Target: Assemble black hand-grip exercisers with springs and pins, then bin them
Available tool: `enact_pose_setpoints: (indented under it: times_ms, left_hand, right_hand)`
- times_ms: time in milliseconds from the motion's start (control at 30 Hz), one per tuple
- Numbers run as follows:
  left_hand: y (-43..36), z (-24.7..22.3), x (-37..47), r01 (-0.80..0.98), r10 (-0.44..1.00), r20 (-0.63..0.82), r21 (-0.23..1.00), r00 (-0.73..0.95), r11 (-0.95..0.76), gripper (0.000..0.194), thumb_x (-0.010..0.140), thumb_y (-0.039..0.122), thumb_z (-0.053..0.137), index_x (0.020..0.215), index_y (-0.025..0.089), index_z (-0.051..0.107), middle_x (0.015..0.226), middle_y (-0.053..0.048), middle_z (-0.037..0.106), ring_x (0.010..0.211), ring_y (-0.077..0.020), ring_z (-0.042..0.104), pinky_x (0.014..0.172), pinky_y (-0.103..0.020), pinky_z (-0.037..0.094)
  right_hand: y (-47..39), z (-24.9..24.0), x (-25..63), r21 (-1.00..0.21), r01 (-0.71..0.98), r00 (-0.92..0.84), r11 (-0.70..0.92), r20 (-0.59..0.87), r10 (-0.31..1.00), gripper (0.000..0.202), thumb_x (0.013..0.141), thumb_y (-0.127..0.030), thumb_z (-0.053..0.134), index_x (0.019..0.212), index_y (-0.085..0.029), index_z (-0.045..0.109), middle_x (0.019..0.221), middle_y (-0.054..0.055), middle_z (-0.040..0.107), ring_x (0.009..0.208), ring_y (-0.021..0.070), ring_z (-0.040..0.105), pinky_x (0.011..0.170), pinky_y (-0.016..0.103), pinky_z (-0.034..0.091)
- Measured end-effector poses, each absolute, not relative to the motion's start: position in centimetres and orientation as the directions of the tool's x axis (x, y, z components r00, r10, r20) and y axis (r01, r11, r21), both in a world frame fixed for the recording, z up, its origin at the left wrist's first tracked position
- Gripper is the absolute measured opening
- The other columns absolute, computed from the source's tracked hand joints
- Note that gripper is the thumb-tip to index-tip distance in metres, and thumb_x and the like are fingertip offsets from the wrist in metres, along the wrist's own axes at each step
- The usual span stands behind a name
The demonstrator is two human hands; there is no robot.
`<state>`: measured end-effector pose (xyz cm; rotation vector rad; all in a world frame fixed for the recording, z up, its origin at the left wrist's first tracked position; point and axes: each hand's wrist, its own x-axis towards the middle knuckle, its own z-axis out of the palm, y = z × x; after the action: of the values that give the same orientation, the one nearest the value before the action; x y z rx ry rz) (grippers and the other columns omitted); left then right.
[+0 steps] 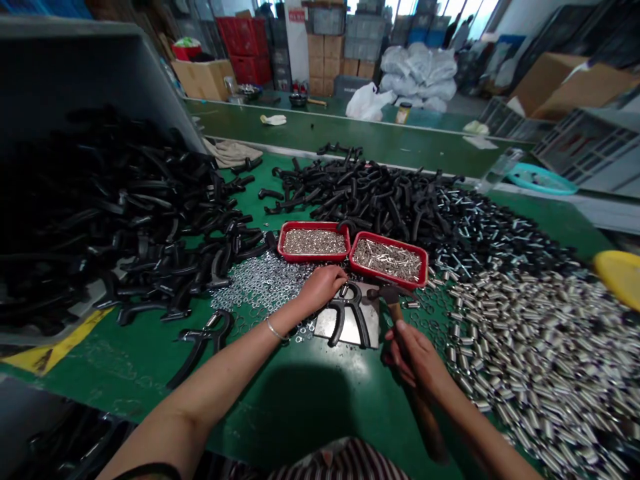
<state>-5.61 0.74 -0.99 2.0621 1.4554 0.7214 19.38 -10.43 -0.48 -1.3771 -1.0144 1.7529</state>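
A black two-handled hand grip with a small metal spring at its top lies on a metal plate, its handles towards me. My left hand is closed in a pinch at the top left of this hand grip; what sits between its fingertips is hidden. My right hand is wrapped round the wooden handle of a hammer. The hammer's dark head is just right of the hand grip, over the plate's edge. Another hand grip with a spring lies to the left, beyond my left forearm.
Two red trays of small metal parts and pins stand behind the plate. Loose nuts spread at left, metal springs at right. Black handles are heaped behind and in a grey bin at left.
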Motion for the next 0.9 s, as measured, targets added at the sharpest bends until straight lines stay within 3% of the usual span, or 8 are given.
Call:
enact_pose_setpoints:
  times_ms: [100,200,367,433,533,700,833,900]
  left_hand:
    - [0.9,-1.0,-5.5,0.703,0.949,0.115,0.647,0.293,-0.296,0.014,0.093,0.020,0.056,0.093,0.017,0.070,0.100,-0.007,0.074,0.096,-0.0214,0.067,0.090,-0.032,0.049]
    - [0.8,-1.1,-5.2,0.762,0.934,0.131,0.546,0.333,-0.349,0.014,0.094,0.021,0.055,0.096,0.017,0.069,0.099,-0.007,0.073,0.096,-0.0218,0.066,0.090,-0.034,0.048]
    - [0.1,-1.2,-4.5,0.814,0.807,0.218,0.083,0.549,-0.575,0.019,0.096,0.011,0.046,0.093,0.013,0.065,0.094,-0.013,0.066,0.094,-0.0269,0.060,0.090,-0.042,0.043]
    - [-0.1,-1.4,-4.2,0.778,0.753,0.224,-0.034,0.618,-0.628,0.021,0.095,0.007,0.044,0.092,0.011,0.064,0.094,-0.014,0.064,0.093,-0.0278,0.058,0.090,-0.044,0.042]
    - [-0.3,-1.8,-4.2,0.795,0.773,0.226,-0.013,0.593,-0.606,0.020,0.096,0.009,0.043,0.094,0.011,0.063,0.094,-0.014,0.063,0.093,-0.0274,0.057,0.088,-0.043,0.043]
    - [-2.7,-1.3,-4.8,0.842,0.844,0.340,0.209,0.414,-0.498,0.025,0.100,0.030,0.047,0.115,0.012,0.059,0.113,-0.014,0.064,0.105,-0.0270,0.056,0.091,-0.043,0.043]
    - [-6.0,-0.8,-5.4,0.768,0.775,0.330,0.185,0.539,-0.613,0.028,0.103,0.026,0.038,0.108,0.015,0.063,0.106,-0.012,0.067,0.102,-0.0254,0.057,0.093,-0.044,0.041]
    - [-7.0,-0.9,-5.5,0.744,0.751,0.315,0.168,0.581,-0.646,0.029,0.104,0.024,0.037,0.107,0.015,0.064,0.103,-0.011,0.067,0.101,-0.0252,0.058,0.094,-0.044,0.041]
  right_hand:
    - [-10.3,-0.8,19.6,-0.880,-0.058,-0.212,-0.471,-0.450,0.867,0.048,0.089,-0.068,0.053,0.091,-0.020,0.057,0.050,-0.007,0.053,0.030,0.0033,0.025,0.026,0.014,0.022]
    - [-10.3,-1.0,19.7,-0.878,-0.059,-0.214,-0.474,-0.453,0.866,0.048,0.089,-0.068,0.052,0.091,-0.020,0.057,0.050,-0.007,0.053,0.030,0.0034,0.025,0.026,0.014,0.022]
    - [-10.9,-0.4,19.6,-0.879,-0.003,-0.221,-0.477,-0.465,0.857,0.047,0.090,-0.066,0.053,0.096,-0.019,0.057,0.054,-0.006,0.055,0.030,0.0031,0.028,0.027,0.014,0.024]
    - [-11.1,0.0,19.6,-0.890,0.030,-0.238,-0.456,-0.449,0.861,0.046,0.091,-0.064,0.053,0.100,-0.020,0.057,0.058,-0.006,0.057,0.031,0.0035,0.030,0.028,0.016,0.025]
    - [-10.5,0.9,19.8,-0.917,0.120,-0.252,-0.381,-0.400,0.881,0.044,0.093,-0.063,0.048,0.103,-0.021,0.055,0.066,-0.003,0.062,0.034,0.0066,0.040,0.032,0.019,0.031]
    - [-7.3,4.0,20.1,-0.870,0.486,-0.261,-0.085,-0.238,0.936,0.037,0.095,-0.058,0.046,0.091,-0.023,0.056,0.068,-0.001,0.062,0.056,0.0157,0.058,0.049,0.026,0.043]
    - [-4.9,6.2,18.8,-0.764,0.614,-0.289,0.197,0.015,0.957,0.036,0.101,-0.051,0.034,0.091,-0.023,0.055,0.070,0.002,0.063,0.066,0.0189,0.061,0.063,0.029,0.044]
    - [-3.9,6.2,17.6,-0.695,0.669,-0.330,0.263,0.039,0.943,0.034,0.101,-0.048,0.034,0.091,-0.022,0.054,0.072,0.003,0.064,0.066,0.0201,0.060,0.064,0.031,0.043]
